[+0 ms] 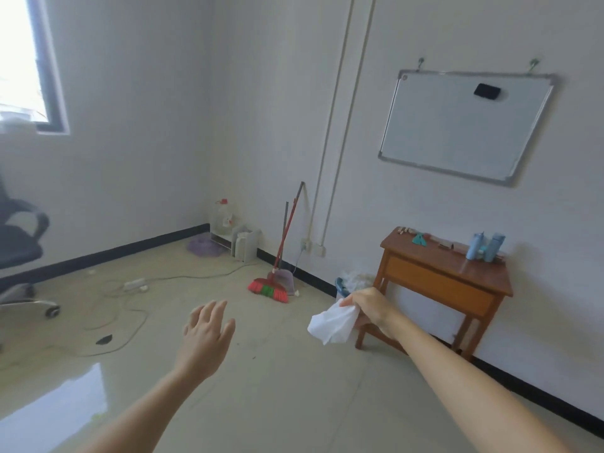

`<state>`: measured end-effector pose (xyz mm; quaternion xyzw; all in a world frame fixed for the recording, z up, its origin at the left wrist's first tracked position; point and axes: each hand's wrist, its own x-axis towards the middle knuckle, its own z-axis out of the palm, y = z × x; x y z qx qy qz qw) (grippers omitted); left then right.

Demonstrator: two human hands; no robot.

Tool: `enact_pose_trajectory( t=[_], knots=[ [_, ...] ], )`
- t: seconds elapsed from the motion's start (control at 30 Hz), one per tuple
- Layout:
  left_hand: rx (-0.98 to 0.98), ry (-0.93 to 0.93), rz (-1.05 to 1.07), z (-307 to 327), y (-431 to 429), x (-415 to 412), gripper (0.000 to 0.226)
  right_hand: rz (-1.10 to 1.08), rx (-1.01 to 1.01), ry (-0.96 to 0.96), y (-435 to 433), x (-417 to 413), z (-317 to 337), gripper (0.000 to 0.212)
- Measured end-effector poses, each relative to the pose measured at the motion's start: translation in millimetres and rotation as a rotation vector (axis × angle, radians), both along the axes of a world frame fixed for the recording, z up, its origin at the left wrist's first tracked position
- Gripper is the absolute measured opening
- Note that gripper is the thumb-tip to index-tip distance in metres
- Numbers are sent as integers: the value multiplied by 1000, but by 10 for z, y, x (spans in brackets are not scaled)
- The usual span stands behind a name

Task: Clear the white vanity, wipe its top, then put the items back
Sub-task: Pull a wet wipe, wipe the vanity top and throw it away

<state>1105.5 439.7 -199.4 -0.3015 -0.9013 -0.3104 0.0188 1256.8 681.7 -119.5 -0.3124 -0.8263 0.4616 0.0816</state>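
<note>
At centre right, a crumpled white paper tissue (333, 323) hangs from the right hand (369, 307), pinched between curled fingers and thumb, near a blue-rimmed waste bin (341, 286). Left hand (206, 335): fingers straight and spread, holding nothing. White vanity: not in view, so whether it is cleared or wiped cannot be told. Beside the bin, a brown wooden side table (438, 282) carries two pale blue bottles (487, 246) and small items, plausibly those taken off the vanity; if so, clearing is done and returning them is left. The tissue looks wadded and used, suggesting wiping is finished or nearly so. Background: red-bristled broom (268, 289), wall-mounted whiteboard (464, 125).
</note>
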Motion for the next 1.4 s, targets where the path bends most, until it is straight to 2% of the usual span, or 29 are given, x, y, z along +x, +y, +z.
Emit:
enact_pose_trajectory(
  t=[0.13, 0.2, 0.27, 0.37, 0.5, 0.73, 0.93, 1.13, 1.3, 1.4],
  knots=[
    [-23, 57, 12, 114, 328, -581, 58, 41, 189, 8, 368, -585, -72, 18],
    [-58, 77, 17, 162, 451, -858, 63, 62, 250, -14, 527, -921, -141, 19],
    [-62, 93, 49, 211, 548, -1133, 67, 85, 272, -52, 663, -1244, -189, 26],
    [21, 46, 142, 271, 708, -1560, 49, 163, 283, -53, 841, -1745, -110, 42],
    [18, -4, 185, 115, 863, -1901, 47, 211, 304, -83, 959, -2291, -148, 55],
    [-41, -22, 100, -3, 1349, -2647, 49, 233, 372, -113, 1182, -3100, -393, 45],
    [-8, -59, -76, 28, 1961, -3522, 53, 104, 389, -157, 1594, -3739, -415, 27],
    [-41, -69, -227, 70, 2640, -4375, 51, -113, 448, -285, 2049, -4007, -411, 30],
    [-33, -140, -392, -21, 3312, -4596, 39, -242, 450, -354, 2433, -3960, -500, 32],
    [-62, -172, -483, -141, 3796, -4651, 47, -351, 414, -387, 2752, -3873, -565, 31]
  ],
)
